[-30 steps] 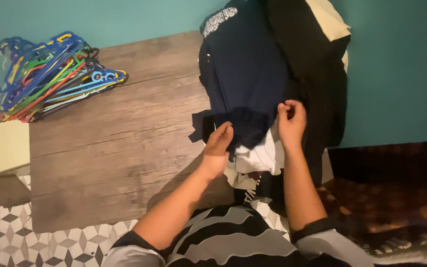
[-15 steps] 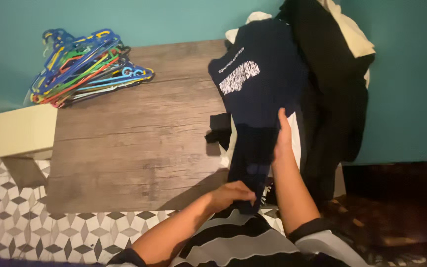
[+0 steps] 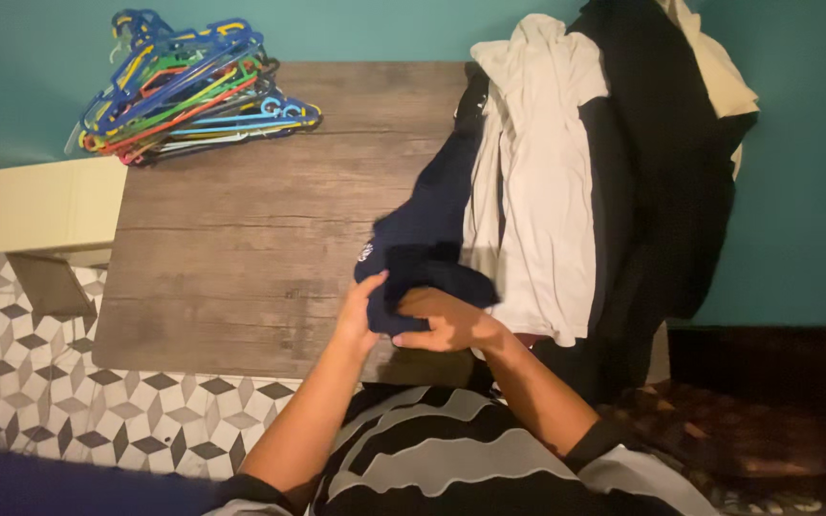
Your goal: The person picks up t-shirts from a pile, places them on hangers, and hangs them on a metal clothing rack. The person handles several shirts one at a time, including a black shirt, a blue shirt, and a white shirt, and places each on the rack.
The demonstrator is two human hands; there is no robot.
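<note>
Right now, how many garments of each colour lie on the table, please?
Navy garment, held by the left hand and right hand: 1
White garment: 1
Black garment: 1
Cream garment: 1
Total: 4

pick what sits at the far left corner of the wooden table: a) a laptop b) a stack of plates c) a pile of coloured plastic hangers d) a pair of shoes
c: a tangled pile of coloured plastic hangers lies on the far left corner of the wooden table, away from both hands, which are on the dark blue garment.
</note>
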